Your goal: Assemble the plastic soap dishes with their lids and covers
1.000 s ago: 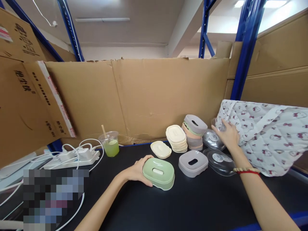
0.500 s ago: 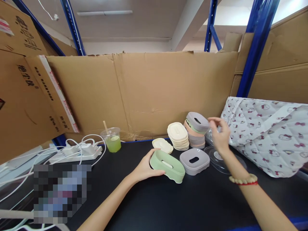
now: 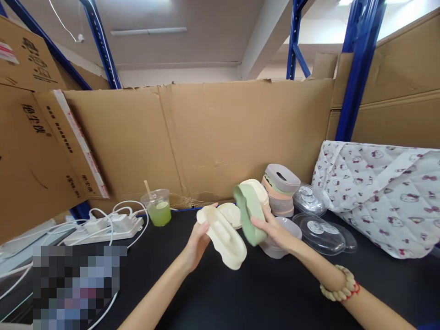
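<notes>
A cream oval plastic tray (image 3: 225,238) with a raised bar inside is gripped by my left hand (image 3: 196,242), tilted above the black table. My right hand (image 3: 277,231) holds a green oval plastic cover (image 3: 250,213) on its side, just right of the tray and apart from it. Partly hidden behind my right hand lies a grey oval cover (image 3: 275,251). Another cream tray (image 3: 231,211) rests behind the held pieces. Farther back, a pile of cream trays (image 3: 261,192) is partly covered by the green piece, beside a stack of grey, green and peach covers (image 3: 282,178).
Clear plastic lids (image 3: 323,236) with round labels lie on the right, near a quilted patterned bag (image 3: 385,197). On the left are a cup of green drink (image 3: 160,211), a power strip (image 3: 110,231) with white cables, and a pixelated patch. Cardboard (image 3: 206,142) walls the back.
My right hand has come from beside the stack to the green cover and gripped it. The cover and cream tray are now apart, the tray staying in my left hand.
</notes>
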Demonstrator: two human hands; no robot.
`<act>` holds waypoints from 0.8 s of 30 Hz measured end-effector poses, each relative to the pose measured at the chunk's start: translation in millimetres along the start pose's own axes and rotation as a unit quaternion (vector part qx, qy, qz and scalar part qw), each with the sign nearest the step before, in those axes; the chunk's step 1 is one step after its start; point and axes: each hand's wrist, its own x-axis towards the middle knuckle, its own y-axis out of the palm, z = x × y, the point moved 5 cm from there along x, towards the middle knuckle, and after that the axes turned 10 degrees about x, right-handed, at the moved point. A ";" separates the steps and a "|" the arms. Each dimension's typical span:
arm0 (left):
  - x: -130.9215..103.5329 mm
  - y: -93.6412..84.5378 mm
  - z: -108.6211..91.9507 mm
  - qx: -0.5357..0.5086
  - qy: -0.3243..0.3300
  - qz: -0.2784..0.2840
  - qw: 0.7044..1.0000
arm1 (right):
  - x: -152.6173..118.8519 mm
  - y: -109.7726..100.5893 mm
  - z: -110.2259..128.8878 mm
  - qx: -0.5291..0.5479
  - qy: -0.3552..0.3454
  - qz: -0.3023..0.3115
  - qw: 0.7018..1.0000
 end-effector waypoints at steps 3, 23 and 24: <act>2.3 -4.6 -0.6 -0.007 -0.015 -0.070 0.997 | 6.0 -25.5 17.3 -0.272 -0.100 -0.202 0.936; 2.0 -3.5 0.1 0.015 -0.020 -0.070 0.997 | 24.8 -56.1 51.6 -0.476 -0.151 -0.225 0.837; 1.0 -1.5 0.0 0.011 -0.015 -0.064 0.998 | 14.2 -34.6 51.3 -0.453 -0.175 -0.135 0.864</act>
